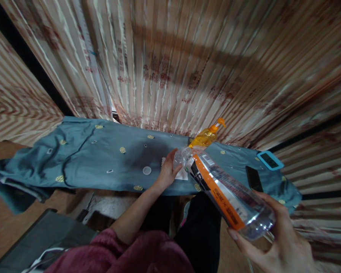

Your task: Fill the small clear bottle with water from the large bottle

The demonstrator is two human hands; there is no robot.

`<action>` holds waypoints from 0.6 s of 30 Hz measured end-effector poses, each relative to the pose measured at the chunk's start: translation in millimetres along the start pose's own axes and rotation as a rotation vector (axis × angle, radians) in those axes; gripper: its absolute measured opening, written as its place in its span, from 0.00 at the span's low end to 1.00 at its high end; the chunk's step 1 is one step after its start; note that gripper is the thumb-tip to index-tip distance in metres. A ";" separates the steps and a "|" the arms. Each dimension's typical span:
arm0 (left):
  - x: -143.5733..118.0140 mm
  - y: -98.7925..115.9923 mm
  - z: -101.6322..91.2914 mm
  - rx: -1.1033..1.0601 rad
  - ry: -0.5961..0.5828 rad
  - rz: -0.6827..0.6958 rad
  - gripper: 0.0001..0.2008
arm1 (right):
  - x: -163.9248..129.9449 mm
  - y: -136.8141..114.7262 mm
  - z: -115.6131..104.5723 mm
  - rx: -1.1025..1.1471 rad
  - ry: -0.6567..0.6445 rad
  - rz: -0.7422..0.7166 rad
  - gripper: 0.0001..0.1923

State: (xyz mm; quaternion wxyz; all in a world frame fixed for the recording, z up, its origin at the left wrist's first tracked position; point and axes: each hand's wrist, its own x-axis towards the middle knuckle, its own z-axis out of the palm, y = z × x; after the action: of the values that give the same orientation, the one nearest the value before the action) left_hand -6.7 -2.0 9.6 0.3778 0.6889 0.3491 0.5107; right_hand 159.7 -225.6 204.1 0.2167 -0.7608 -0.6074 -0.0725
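Observation:
My right hand [281, 235] grips the base of a large clear plastic bottle [230, 193] with an orange, white and black label. The bottle is tilted, its mouth end lower left, against a small clear plastic cup [179, 158]. Around that cup my left hand [168, 170] is closed. Whether any liquid runs between them I cannot tell. Beneath my left hand lies a white paper tissue [182, 174]. A round translucent lid [147, 170] rests on the cloth to its left. Behind the bottle's neck stands a pump bottle [206, 137] of yellow liquid with an orange pump.
A teal cloth with pineapple prints [85, 159] covers the narrow table. Toward its right end lie a black phone [254, 179] and a blue-framed digital display [270, 160]. A striped curtain [170, 76] hangs behind. At lower left is a dark surface [39, 239] with a white cable.

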 end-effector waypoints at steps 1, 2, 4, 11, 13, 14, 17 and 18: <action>-0.1 0.2 0.1 -0.005 0.002 -0.002 0.31 | 0.4 1.3 0.5 -0.002 -0.001 -0.004 0.45; -0.2 0.2 0.2 -0.009 0.005 -0.005 0.31 | 1.0 3.1 1.2 -0.005 -0.002 -0.007 0.45; -0.2 0.0 0.5 -0.012 0.007 -0.008 0.31 | 2.1 7.9 3.3 -0.008 0.000 -0.021 0.45; 0.7 1.1 -0.5 -0.005 -0.013 -0.022 0.32 | 2.3 16.3 6.5 -0.015 0.031 -0.087 0.42; 0.8 1.7 -0.8 -0.003 -0.011 -0.027 0.32 | 1.6 15.9 6.2 -0.013 0.028 -0.087 0.42; 0.7 1.8 -0.8 -0.006 -0.010 -0.028 0.32 | 1.4 16.2 6.2 -0.013 0.040 -0.112 0.42; 0.4 1.9 -0.7 -0.014 -0.008 -0.031 0.32 | 1.6 18.8 7.3 -0.008 0.057 -0.139 0.42; 0.3 1.9 -0.6 -0.016 -0.008 -0.033 0.31 | 1.8 19.9 7.8 -0.003 0.053 -0.125 0.42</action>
State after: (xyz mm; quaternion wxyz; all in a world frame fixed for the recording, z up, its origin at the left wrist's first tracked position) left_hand -7.0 -2.5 11.6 0.3930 0.6820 0.3549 0.5045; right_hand 177.9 -224.1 193.0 0.2266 -0.7195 -0.6477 -0.1071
